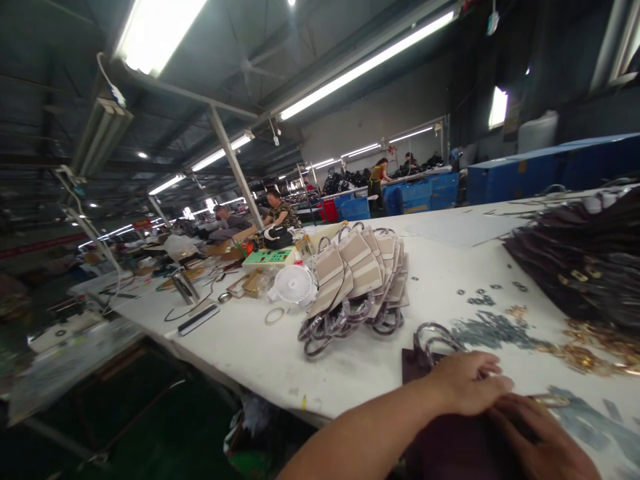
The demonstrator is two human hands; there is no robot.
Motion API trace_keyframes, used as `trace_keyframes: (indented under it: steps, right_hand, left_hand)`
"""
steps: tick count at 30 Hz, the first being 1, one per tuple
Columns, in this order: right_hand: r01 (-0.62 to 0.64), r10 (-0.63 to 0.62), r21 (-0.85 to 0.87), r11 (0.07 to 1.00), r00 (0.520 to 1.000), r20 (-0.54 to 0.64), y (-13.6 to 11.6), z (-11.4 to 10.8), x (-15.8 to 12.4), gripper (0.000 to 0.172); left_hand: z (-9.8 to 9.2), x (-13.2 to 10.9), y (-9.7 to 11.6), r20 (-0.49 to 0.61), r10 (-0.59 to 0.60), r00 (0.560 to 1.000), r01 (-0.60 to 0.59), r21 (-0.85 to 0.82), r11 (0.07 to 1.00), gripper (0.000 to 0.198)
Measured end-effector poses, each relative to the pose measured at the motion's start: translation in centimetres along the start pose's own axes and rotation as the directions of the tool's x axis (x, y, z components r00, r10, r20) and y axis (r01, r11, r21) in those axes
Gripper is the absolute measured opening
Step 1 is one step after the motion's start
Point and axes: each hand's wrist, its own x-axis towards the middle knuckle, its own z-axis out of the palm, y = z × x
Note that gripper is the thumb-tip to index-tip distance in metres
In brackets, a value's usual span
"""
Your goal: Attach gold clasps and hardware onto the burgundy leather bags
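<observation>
dark purple panel (453,443) lies at the near edge of the desk (435,267), under both hands, its shiny handle (437,335) sticking out past the left wrist, w/ what looks like clear wrap on it. left hand (467,383) is over the panel, fingers bent & close tog., thumb pointing twd the right hand; can't tell if it's pinching anything. right hand (545,437) is low in the view, just beside the left, fingers bent over the panel; its grip is partly hidden, so can't tell if it's pinching either. a gold-col. pc (553,401) is just past the right-hand fingers, nr a blurry grey heap (597,420). beyond the hands: a pile of small grey metal pcs (493,328), then gold-col. bits (583,357) to its right, in front of a tall stack of dark pcs (590,260). left of those, well apart, a batch of beige panels (350,273) w/ wrapped handles, overlapping; a white fan (295,285) is right beside it, w/ a pale ring (274,316) nr the fan. further left: metal cup (185,288) & a dark flat bar (199,320). bkgd: person in camo top (283,213), blue boxes (530,177), another person (379,179) standing.
</observation>
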Motion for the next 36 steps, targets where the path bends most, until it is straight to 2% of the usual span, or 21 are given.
trace_keyframes:
  steps: [2, 3, 5, 6, 7, 9, 12, 15, 18, 21, 23, 32, 36]
  right_hand:
    - [-0.028, 0.029, -0.036, 0.999, 0.999, 0.024, -0.8, -0.8, 0.1, 0.044]
    - [-0.086, 0.087, -0.040, 0.996, 0.996, 0.026, -1.5, -1.1, 0.2, 0.045]
    - [-0.268, 0.268, 0.003, 0.963, 0.963, 0.004, -3.2, -1.7, 0.5, 0.048]
    - [-0.366, 0.368, 0.050, 0.929, 0.930, -0.024, -4.0, -1.9, 0.7, 0.051]
    - [-0.408, 0.413, 0.086, 0.909, 0.909, -0.050, -4.5, -2.1, 1.0, 0.054]
    - [-0.379, 0.384, 0.113, 0.919, 0.923, -0.028, -4.8, -2.3, 1.9, 0.052]
    - [-0.351, 0.349, 0.150, 0.924, 0.936, 0.044, -3.8, -2.8, 2.5, 0.050]
    - [-0.318, 0.310, 0.085, 0.944, 0.945, 0.102, -3.3, -3.6, 2.0, 0.041]
    - [-0.194, 0.198, -0.050, 0.980, 0.975, 0.098, -3.5, -4.2, 1.3, 0.031]
    - [-0.044, 0.057, -0.133, 0.990, 0.994, 0.098, -3.7, -4.7, 0.8, 0.029]
    - [0.004, 0.010, -0.154, 0.988, 0.996, 0.086, -3.8, -4.9, 0.6, 0.030]
    - [-0.167, 0.168, -0.105, 0.980, 0.986, 0.010, -4.2, -5.3, 0.3, 0.031]
    - [-0.161, 0.156, -0.110, 0.981, 0.986, -0.052, -4.3, -5.1, 0.2, 0.030]
  left_hand:
    - [-0.2, -1.0, -0.6, -0.094, 0.010, 0.996, 0.006, 0.176, 0.984, 0.045]
    - [-0.2, -1.4, -0.7, -0.099, 0.018, 0.995, 0.010, 0.268, 0.963, 0.040]
    - [-0.3, -1.9, -0.4, -0.041, 0.040, 0.998, -0.020, 0.402, 0.916, 0.033]
    - [-0.3, -1.9, -0.1, -0.018, 0.038, 0.999, -0.026, 0.440, 0.898, 0.030]
    - [-0.3, -1.7, 0.1, -0.013, 0.017, 1.000, -0.009, 0.482, 0.876, 0.029]
    - [-0.3, -0.7, 0.2, -0.028, -0.020, 0.999, 0.031, 0.514, 0.858, 0.029]
    - [0.0, 1.2, -0.5, 0.031, -0.039, 0.999, 0.020, 0.472, 0.881, 0.033]
    - [0.3, 1.9, -0.9, 0.052, -0.077, 0.996, 0.045, 0.452, 0.891, 0.042]
    - [0.4, 1.7, -0.8, 0.036, -0.101, 0.994, 0.075, 0.441, 0.894, 0.049]
    - [0.4, 1.5, -0.4, 0.038, -0.098, 0.994, 0.073, 0.422, 0.904, 0.041]
    - [0.3, 1.4, -0.2, 0.043, -0.093, 0.995, 0.068, 0.410, 0.910, 0.036]
    - [0.1, 1.0, 1.1, 0.035, -0.044, 0.998, 0.027, 0.391, 0.920, 0.030]
    - [0.3, 0.9, 1.6, 0.026, -0.015, 1.000, 0.004, 0.391, 0.920, 0.027]
